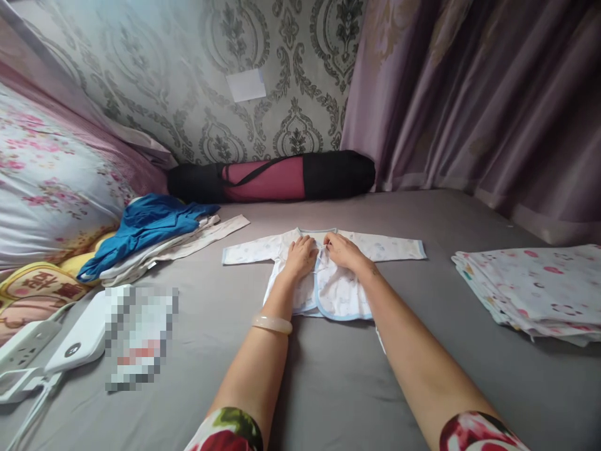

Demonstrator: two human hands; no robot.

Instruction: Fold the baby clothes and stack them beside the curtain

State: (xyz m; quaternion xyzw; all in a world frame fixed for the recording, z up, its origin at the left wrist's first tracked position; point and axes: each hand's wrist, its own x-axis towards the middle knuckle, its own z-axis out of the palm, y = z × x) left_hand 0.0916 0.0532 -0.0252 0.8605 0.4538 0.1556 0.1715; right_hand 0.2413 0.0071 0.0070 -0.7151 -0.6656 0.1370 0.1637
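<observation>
A small white baby shirt [340, 294] with light blue trim lies spread on the bed sheet, its two sleeves stretched out to the sides. My left hand [302, 255] rests on the left part of its chest, fingers laid flat on the cloth. On the other side of the front opening, my right hand [344, 252] is closed in a pinch at the shirt's front edge, near a thin tie. Fingers partly cover the exact spot being pinched. Below the hands, the lower front panels part slightly at the hem.
Folded printed cloths [530, 285] lie at right. At left are a blue garment [153, 222] on pale clothes, a floral pillow [51, 181], a power strip [30, 344], a white device [89, 329] and a blurred packet [143, 338]. A black-and-red long bag [270, 178] lies along the wall.
</observation>
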